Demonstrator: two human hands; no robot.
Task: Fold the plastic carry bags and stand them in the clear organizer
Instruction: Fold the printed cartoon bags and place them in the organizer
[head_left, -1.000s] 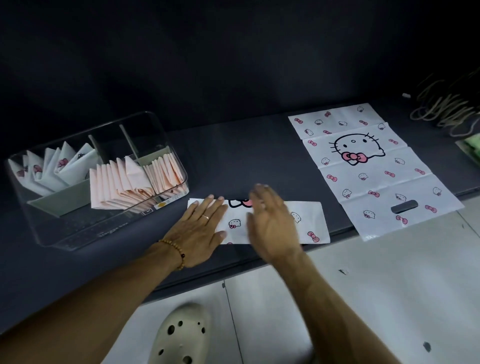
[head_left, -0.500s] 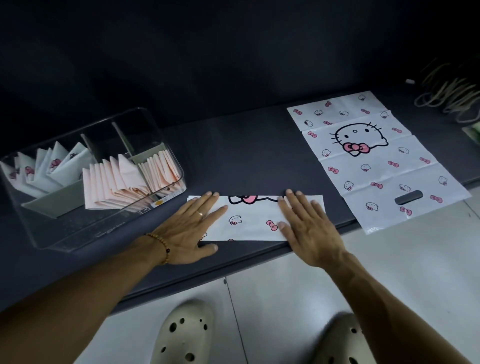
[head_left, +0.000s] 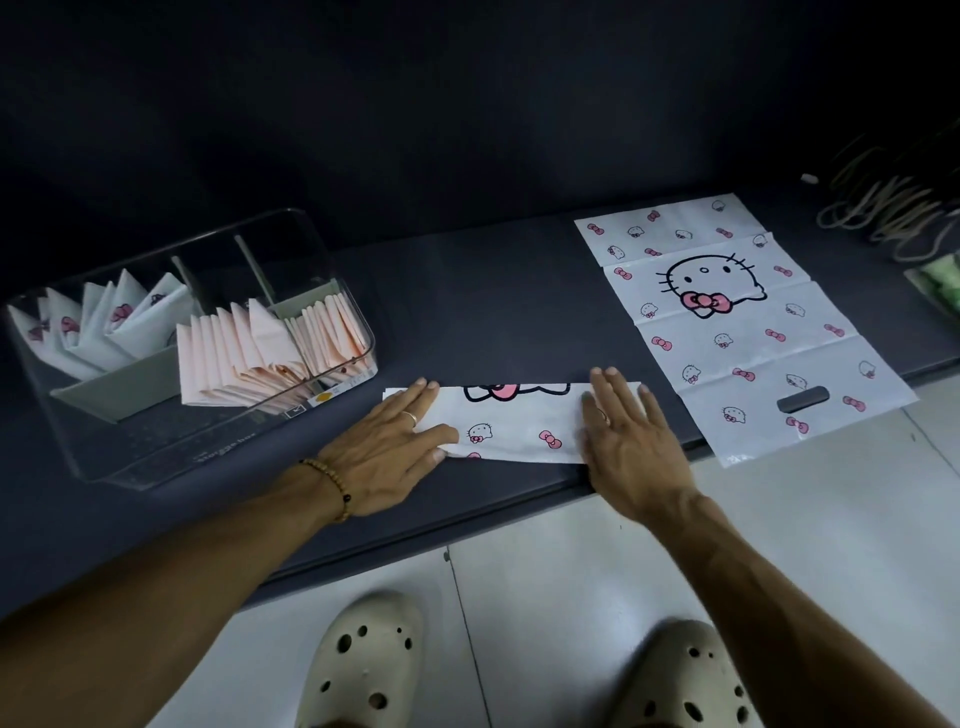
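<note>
A white cat-print carry bag folded into a long strip (head_left: 514, 421) lies near the front edge of the dark counter (head_left: 478, 312). My left hand (head_left: 387, 452) lies flat on its left end, fingers straight. Flat on the strip's right end is my right hand (head_left: 626, 436), fingers straight as well. A second, unfolded cat-print bag (head_left: 727, 322) is spread flat to the right. The clear organizer (head_left: 171, 452) stands at the left, holding white folded triangles (head_left: 104, 327) in its left compartment and pink folded bags (head_left: 244, 358) in the middle and right ones.
A coil of beige cords (head_left: 893, 208) lies at the far right back, with a green item (head_left: 940, 280) at the right edge. The counter's front edge runs just below my hands. White floor tiles and two cream clogs (head_left: 363, 665) are below.
My right hand slid from the middle of the strip rightwards to its right end and now lies flat there. My left hand stayed on the left end.
</note>
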